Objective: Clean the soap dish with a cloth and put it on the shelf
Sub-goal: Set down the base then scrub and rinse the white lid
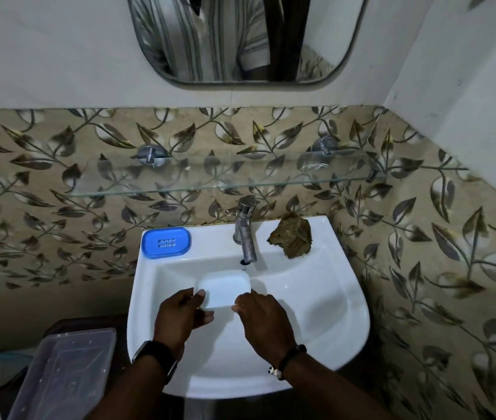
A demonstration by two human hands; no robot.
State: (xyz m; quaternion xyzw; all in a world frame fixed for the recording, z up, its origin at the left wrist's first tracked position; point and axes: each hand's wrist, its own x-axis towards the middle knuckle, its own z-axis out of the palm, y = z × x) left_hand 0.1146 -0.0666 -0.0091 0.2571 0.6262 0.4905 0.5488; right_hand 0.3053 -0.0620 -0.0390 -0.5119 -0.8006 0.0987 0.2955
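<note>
Over a white wash basin (358, 313), seen from above in dim light, a person's two hands hold a soap dish (225, 287) just in front of the tap (245, 231). The right hand (263, 319) covers the dish's near right corner. Its fingertips are hidden, so it cannot be told whether its grip clasps the dish or only touches it. The left hand (184, 310) grasps the dish's left end, thumb on the rim, fingers below out of sight. A clear plastic box (61, 374) at lower left is cut off by the frame.

A glass shelf (225, 183) juts from the leaf-patterned wall just above the tap. On the basin's back ledge a blue slotted insert (166, 242) lies left of the tap and a crumpled brown cloth (292, 234) right of it, both apart from the hands. The bowl's white floor shows to the right of the hands.

The dish is a shallow, white, rounded rectangle, held roughly level over the bowl.
</note>
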